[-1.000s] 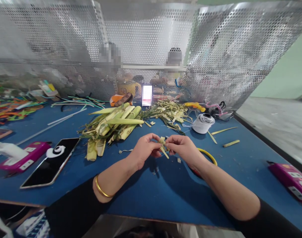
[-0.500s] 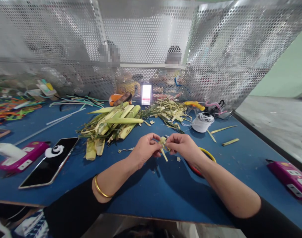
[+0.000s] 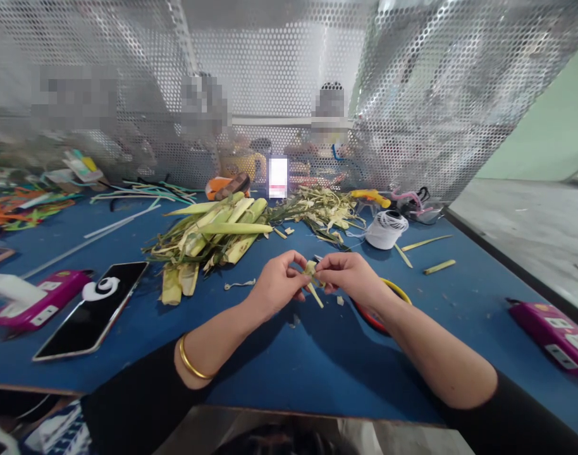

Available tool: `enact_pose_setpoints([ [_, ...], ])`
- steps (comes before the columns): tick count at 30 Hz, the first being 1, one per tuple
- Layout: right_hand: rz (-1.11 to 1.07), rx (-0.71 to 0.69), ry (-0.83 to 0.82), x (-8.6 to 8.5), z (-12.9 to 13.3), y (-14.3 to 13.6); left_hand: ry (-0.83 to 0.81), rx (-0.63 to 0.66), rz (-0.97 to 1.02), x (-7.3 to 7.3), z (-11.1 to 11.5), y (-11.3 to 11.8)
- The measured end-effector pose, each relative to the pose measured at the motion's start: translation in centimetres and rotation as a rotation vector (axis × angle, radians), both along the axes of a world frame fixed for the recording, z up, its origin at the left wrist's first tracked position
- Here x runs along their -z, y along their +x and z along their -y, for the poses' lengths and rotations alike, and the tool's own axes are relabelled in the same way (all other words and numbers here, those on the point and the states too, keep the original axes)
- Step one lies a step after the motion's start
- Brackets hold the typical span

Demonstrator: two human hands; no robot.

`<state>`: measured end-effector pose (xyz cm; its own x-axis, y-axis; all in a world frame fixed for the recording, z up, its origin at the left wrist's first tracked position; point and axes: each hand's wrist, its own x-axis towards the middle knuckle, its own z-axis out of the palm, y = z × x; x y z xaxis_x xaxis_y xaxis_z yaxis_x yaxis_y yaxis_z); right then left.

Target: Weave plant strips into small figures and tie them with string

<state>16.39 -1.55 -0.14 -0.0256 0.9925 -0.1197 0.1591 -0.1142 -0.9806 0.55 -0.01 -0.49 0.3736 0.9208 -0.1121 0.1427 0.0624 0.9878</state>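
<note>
Between my two hands is a small pale-green piece of folded plant leaf (image 3: 310, 268), with a thin stalk (image 3: 317, 297) pointing down from it. My left hand (image 3: 285, 281) pinches it from the left, thumb against fingers. From the other side my right hand (image 3: 344, 275) pinches the same piece, fingertips close to the left ones. Fingers hide much of the folded part. Partly under my right wrist lie scissors with red and yellow handles (image 3: 397, 289); a metal tip shows behind the fingers. A heap of green husks and leaves (image 3: 222, 230) lies beyond my left hand.
A spool of white thread (image 3: 384, 230) stands past my right hand, near loose stalk pieces (image 3: 439, 266). Shredded leaf scraps (image 3: 324, 212) lie before a perforated metal screen (image 3: 279, 63). A dark phone (image 3: 92, 316) and purple power strips (image 3: 552, 335) flank the blue table (image 3: 270, 379).
Both hands keep their pinch on the leaf piece with hardly any finger movement. The whole view has shifted slightly.
</note>
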Motion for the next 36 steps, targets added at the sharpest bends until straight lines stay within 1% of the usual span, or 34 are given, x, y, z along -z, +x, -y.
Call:
enact_pose_setpoints([
  [4, -0.014, 0.042, 0.061, -0.1, 0.0, 0.0, -0.016, 0.005, -0.021, -0.2, 0.0, 0.0],
  [9, 0.042, -0.033, 0.022, 0.6, -0.5, 0.3, -0.023, 0.008, -0.035, -0.2, 0.1, 0.0],
  [13, 0.042, 0.006, 0.066, 1.0, -0.7, 0.4, -0.064, 0.003, -0.04, -0.4, 0.0, 0.0],
  [16, 0.011, -0.035, 0.108, 0.7, -0.5, 0.4, -0.088, 0.069, -0.069, -0.4, -0.1, 0.0],
  [18, -0.021, -0.08, 0.097, 0.4, -0.4, 0.3, -0.08, 0.094, -0.077, -0.3, -0.1, -0.1],
  [20, -0.03, -0.097, 0.072, 0.2, -0.3, 0.3, -0.065, 0.114, -0.056, -0.1, -0.2, -0.1],
  [24, 0.049, -0.095, 0.016, 0.2, -0.3, 0.3, -0.063, 0.221, -0.056, 0.4, 0.0, -0.2],
  [26, 0.072, -0.105, 0.015, 0.4, -0.3, 0.4, -0.083, 0.28, -0.072, 0.6, 0.1, -0.2],
  [27, 0.072, -0.081, 0.041, 0.5, -0.4, 0.4, -0.097, 0.31, -0.069, 0.6, 0.0, -0.3],
  [28, 0.073, -0.028, 0.084, 0.6, -0.4, 0.4, -0.111, 0.339, -0.061, 0.6, 0.0, -0.4],
  [31, 0.134, 0.202, 0.237, 1.0, -0.5, 0.3, -0.129, 0.397, -0.026, 0.3, -0.2, -0.6],
  [32, 0.16, 0.246, 0.268, 1.1, -0.6, 0.3, -0.131, 0.406, -0.017, 0.2, -0.3, -0.6],
  [33, 0.179, 0.262, 0.284, 1.3, -0.6, 0.3, -0.133, 0.409, -0.007, 0.1, -0.3, -0.7],
  [36, 0.18, 0.243, 0.297, 1.4, -0.8, 0.3, -0.153, 0.398, 0.029, -0.1, -0.2, -0.6],
])
